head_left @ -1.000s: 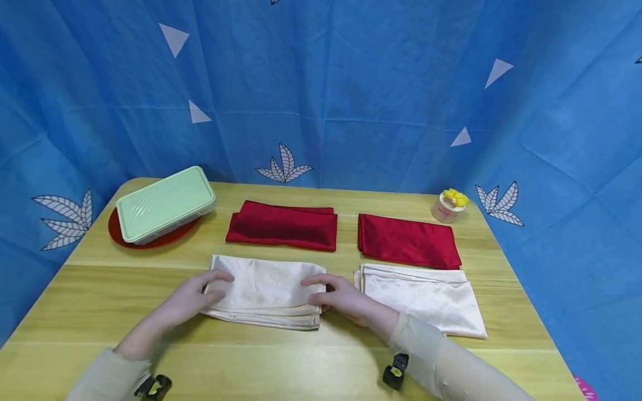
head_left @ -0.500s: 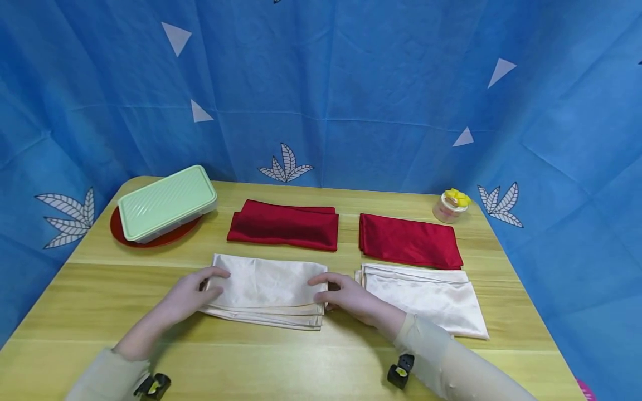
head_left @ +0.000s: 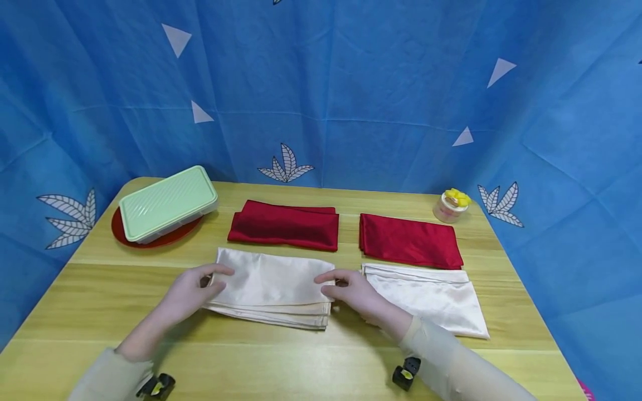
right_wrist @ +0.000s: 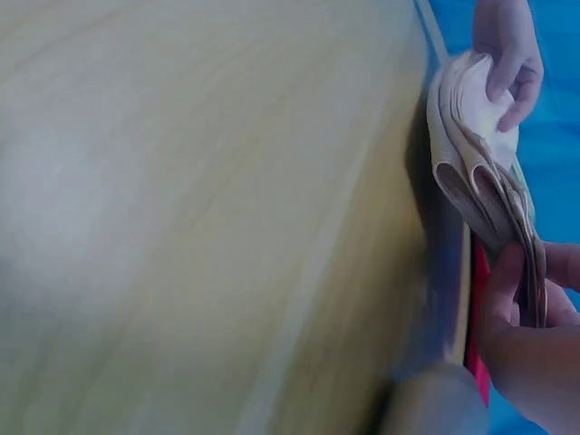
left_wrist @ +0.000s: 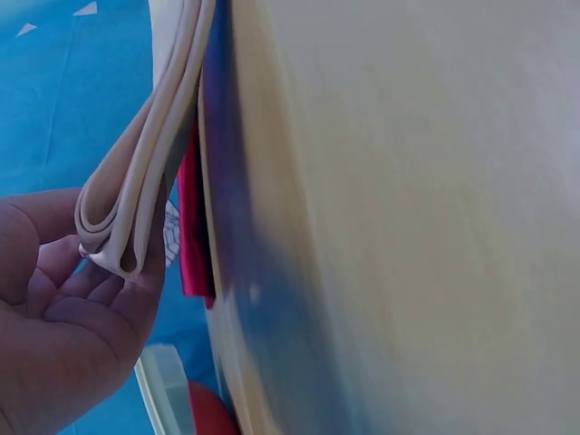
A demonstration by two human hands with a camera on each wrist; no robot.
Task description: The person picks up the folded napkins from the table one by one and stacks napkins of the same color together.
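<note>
Both hands hold a folded white satin cloth [head_left: 275, 278] between them in front of the person. My left hand [head_left: 188, 292] pinches its left end, thumb and fingers on opposite faces; the left wrist view shows the looped layers of the cloth [left_wrist: 149, 172] in that grip. At the other end my right hand [head_left: 362, 296] pinches the edge the same way, and in the right wrist view the layered cloth [right_wrist: 476, 154] sags between the two hands, raised off the table. A second folded white cloth [head_left: 426, 303] lies to the right, partly behind the right forearm.
Behind the white cloths lie two folded red cloths, one in the middle [head_left: 286, 227] and one at right [head_left: 411, 242]. A green-lidded container [head_left: 168, 203] stands on a red plate [head_left: 117, 231] at back left. A small jar with yellow top [head_left: 450, 207] stands back right, before a blue curtain [head_left: 321, 83].
The held white cloth has risen off the table and shifted slightly right, both hands moving with it. The other cloths, the container and the jar stay in place.
</note>
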